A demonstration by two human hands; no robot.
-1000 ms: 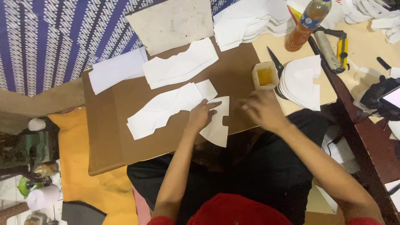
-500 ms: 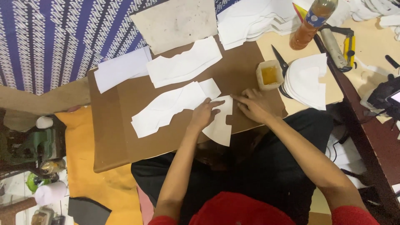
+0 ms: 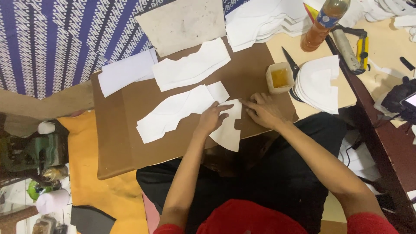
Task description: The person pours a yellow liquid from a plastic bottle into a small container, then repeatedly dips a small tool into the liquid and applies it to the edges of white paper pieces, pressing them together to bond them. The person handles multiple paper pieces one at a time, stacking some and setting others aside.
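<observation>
On the brown cardboard sheet across the person's lap, a white cut piece with a notch lies at the near edge, its tip overhanging toward the body, long axis running away from the person. This looks like positioning or smoothing; the next move seems to call for keeping it flat. The left hand presses it with flat, spread fingers, and the right hand rests open at its far edge, gripping nothing.
</observation>
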